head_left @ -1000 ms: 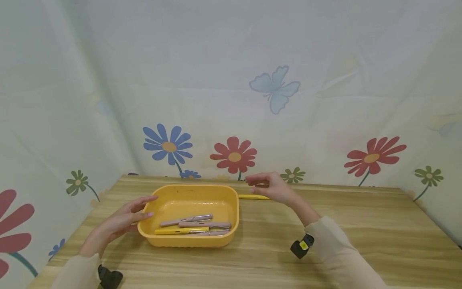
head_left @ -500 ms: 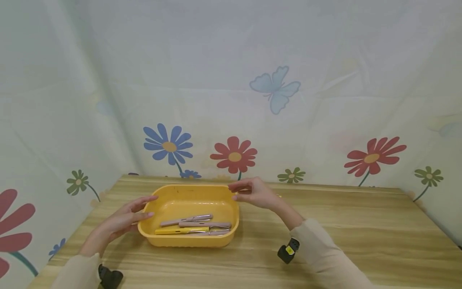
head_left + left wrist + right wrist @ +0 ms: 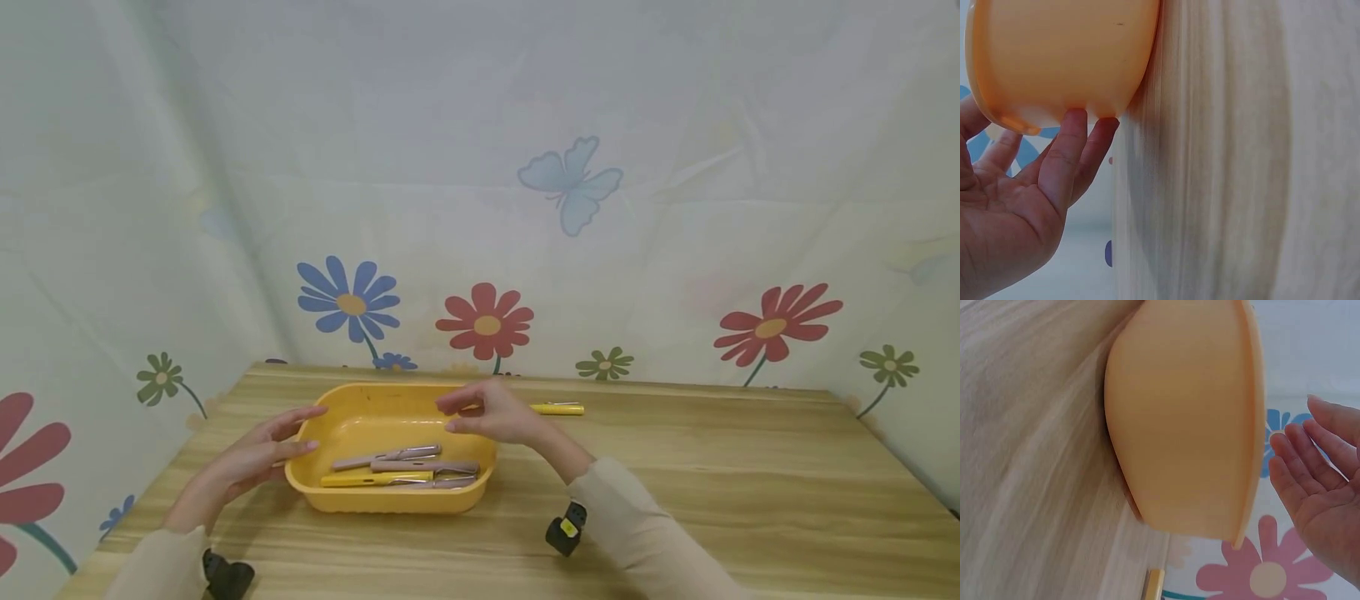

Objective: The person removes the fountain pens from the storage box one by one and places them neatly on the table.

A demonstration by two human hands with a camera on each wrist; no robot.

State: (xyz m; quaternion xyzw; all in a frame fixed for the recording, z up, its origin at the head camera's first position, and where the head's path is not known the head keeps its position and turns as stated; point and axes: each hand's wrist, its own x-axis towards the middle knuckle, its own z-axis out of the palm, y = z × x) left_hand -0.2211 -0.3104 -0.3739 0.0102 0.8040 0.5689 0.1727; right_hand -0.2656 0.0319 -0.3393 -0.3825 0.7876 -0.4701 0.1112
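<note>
A yellow plastic basin [image 3: 392, 500] sits on the wooden table in the head view, left of the middle. My left hand [image 3: 258, 454] grips its left rim, thumb over the edge; the left wrist view shows fingers against the outer wall. Inside the basin lie a yellow pen [image 3: 375, 480] and three dusty-pink pens [image 3: 427, 467] with metal clips. Over the right rim hovers my right hand [image 3: 491, 412], fingers loosely bent and nothing held. Another yellow pen [image 3: 558, 409] rests on the table behind that hand, which hides part of it.
The wooden table [image 3: 712, 492] reaches back to a pale curtain [image 3: 637, 275] printed with flowers and a butterfly. Each wrist carries a small black camera, such as the right wrist camera [image 3: 565, 529].
My right hand has moved left from beside the yellow pen on the table to over the basin's right side, uncovering the pen's clip end. The left hand and basin have stayed put.
</note>
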